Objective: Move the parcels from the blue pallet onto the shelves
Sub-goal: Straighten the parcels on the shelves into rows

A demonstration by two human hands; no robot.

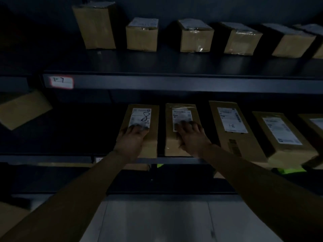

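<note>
Two brown cardboard parcels lie side by side on the middle shelf (52, 157) of a dark rack. My left hand (132, 140) rests flat on the near end of the left parcel (148, 145), whose white label bears a handwritten 8. My right hand (189, 137) lies on top of the right parcel (170, 144), its straight fingers covering the lower part of the label. Both arms reach forward from the bottom of the view. The blue pallet is out of view.
More labelled parcels (234, 130) lie to the right on the same shelf. A row of several boxes (142, 36) stands on the upper shelf, whose edge carries a tag (61, 82) marked 1-7. A box (22, 109) sits at the left. Pale floor (157, 222) lies below.
</note>
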